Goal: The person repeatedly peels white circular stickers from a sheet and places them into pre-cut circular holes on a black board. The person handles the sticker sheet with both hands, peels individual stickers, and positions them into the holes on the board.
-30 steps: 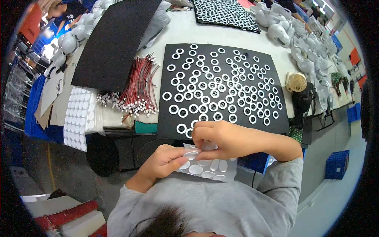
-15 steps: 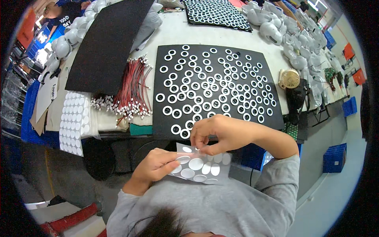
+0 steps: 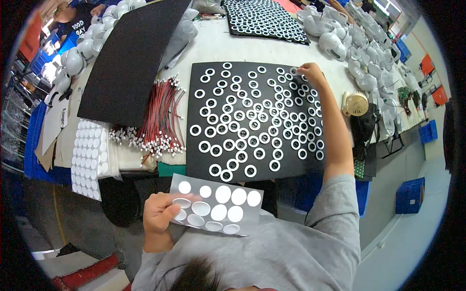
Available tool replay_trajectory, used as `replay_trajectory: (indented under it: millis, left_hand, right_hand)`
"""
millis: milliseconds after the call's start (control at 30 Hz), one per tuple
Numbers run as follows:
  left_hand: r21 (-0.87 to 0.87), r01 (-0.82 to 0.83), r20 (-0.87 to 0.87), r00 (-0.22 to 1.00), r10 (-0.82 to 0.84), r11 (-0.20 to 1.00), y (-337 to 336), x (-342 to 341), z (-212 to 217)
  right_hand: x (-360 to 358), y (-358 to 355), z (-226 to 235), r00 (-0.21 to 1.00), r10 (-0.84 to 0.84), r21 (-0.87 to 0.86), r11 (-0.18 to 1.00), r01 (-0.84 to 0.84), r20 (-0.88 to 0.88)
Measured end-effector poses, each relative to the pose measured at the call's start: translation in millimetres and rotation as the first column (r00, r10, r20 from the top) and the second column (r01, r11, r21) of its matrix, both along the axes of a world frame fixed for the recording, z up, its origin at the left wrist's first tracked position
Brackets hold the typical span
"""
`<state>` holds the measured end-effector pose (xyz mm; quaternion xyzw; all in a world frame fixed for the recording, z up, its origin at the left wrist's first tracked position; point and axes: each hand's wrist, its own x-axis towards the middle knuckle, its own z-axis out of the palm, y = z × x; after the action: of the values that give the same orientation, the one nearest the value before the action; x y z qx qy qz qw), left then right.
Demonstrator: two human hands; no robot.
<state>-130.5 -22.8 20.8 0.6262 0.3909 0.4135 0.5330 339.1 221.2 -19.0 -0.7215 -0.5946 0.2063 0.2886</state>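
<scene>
My left hand (image 3: 158, 213) grips the left end of a translucent backing sheet (image 3: 252, 213) of round white stickers in front of my body, thumb on top. Some spots on the sheet show only an outline. My right hand (image 3: 311, 75) is stretched out to the far right corner of a black board (image 3: 208, 160). Its fingers are drawn together over the white rings there; what they hold, if anything, is hidden. Many white rings with dark centres (image 3: 226, 175) lie scattered over the board.
Left of the board lie a bundle of red and black wires (image 3: 162, 111) with white connectors, more sticker sheets (image 3: 87, 160) and a big black sheet (image 3: 131, 63). A second ring-covered board (image 3: 264, 22) is at the back. White housings (image 3: 332, 46) and a small fan (image 3: 355, 103) are at right.
My right hand has left the sticker sheet and reached forward to the board's far right corner. My left hand has moved slightly left with the sheet, which now lies more open to view.
</scene>
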Motion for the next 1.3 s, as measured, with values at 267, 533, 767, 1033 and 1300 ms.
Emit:
replay_trajectory:
  millis: [267,533,767,1033,1300]
  left_hand:
    - [-0.017,-0.012,-0.002,1.000,0.012,1.000,7.6,3.5,4.2]
    - [-0.004,0.039,-0.041,0.998,-0.039,0.999,14.3,5.3,7.7]
    - [-0.001,0.066,0.008,0.998,-0.066,0.998,16.1,9.3,7.2]
    - [-0.023,0.070,0.026,0.997,-0.069,0.997,13.4,6.9,2.0]
    - [-0.003,0.086,-0.013,0.996,-0.086,0.996,13.8,2.4,3.1]
  right_hand:
    - [15.1,24.6,-30.1,0.957,-0.177,-0.091,0.975,0.203,0.230]
    - [10.5,22.6,-28.6,0.905,-0.272,-0.020,0.956,0.294,0.328]
    - [6.4,20.7,-20.3,0.901,-0.272,-0.095,0.943,0.320,0.339]
    - [23.1,25.4,-30.9,0.915,-0.221,0.010,0.973,0.231,0.337]
    - [15.8,16.7,-19.7,0.920,-0.221,-0.017,0.971,0.239,0.324]
